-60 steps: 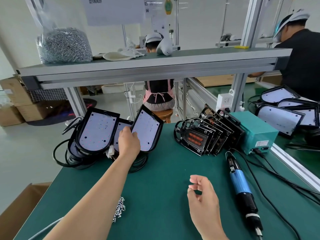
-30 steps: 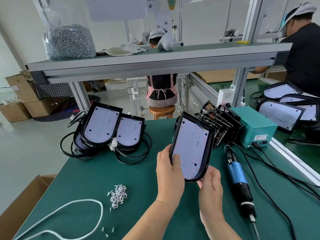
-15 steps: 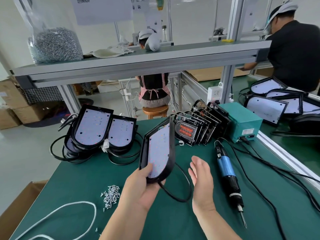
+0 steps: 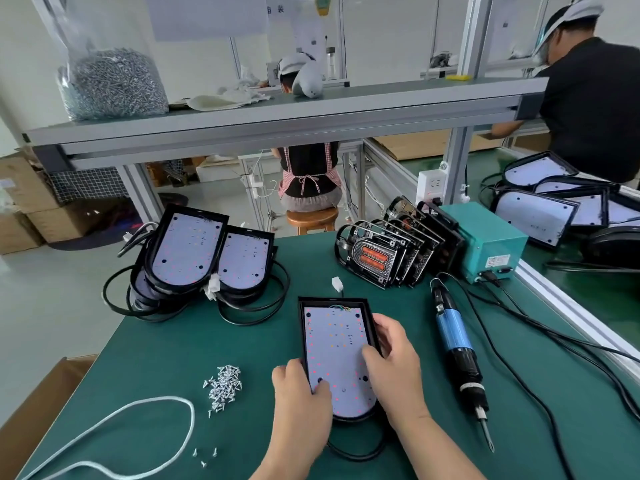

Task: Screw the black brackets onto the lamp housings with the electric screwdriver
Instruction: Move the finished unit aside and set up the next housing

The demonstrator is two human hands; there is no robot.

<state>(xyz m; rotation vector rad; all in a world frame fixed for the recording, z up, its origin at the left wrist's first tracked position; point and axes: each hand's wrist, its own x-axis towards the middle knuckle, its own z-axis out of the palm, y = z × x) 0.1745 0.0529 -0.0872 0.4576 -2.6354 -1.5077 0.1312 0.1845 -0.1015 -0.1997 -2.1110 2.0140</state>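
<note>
A black lamp housing (image 4: 334, 344) with a white LED board lies face up on the green table (image 4: 180, 344), straight end away from me. My left hand (image 4: 299, 393) grips its near left edge, thumb on the board. My right hand (image 4: 393, 362) grips its right edge, thumb on the board too. The blue and black electric screwdriver (image 4: 457, 355) lies untouched to the right, bit toward me. A row of black brackets (image 4: 391, 254) stands upright at the back. A heap of small screws (image 4: 223, 384) lies to the left of my hands.
Two more lamp housings (image 4: 207, 252) lean on coiled black cables at the back left. A teal power box (image 4: 486, 242) stands at the back right, cables trailing across the table. A white cord (image 4: 138, 415) loops at the near left. A shelf overhead carries a bag of screws (image 4: 110, 84). People work beyond.
My left hand took a housing from the back-left stack and brought it near. It has turned from upright to lying flat on the table, and both hands now hold its edges.
</note>
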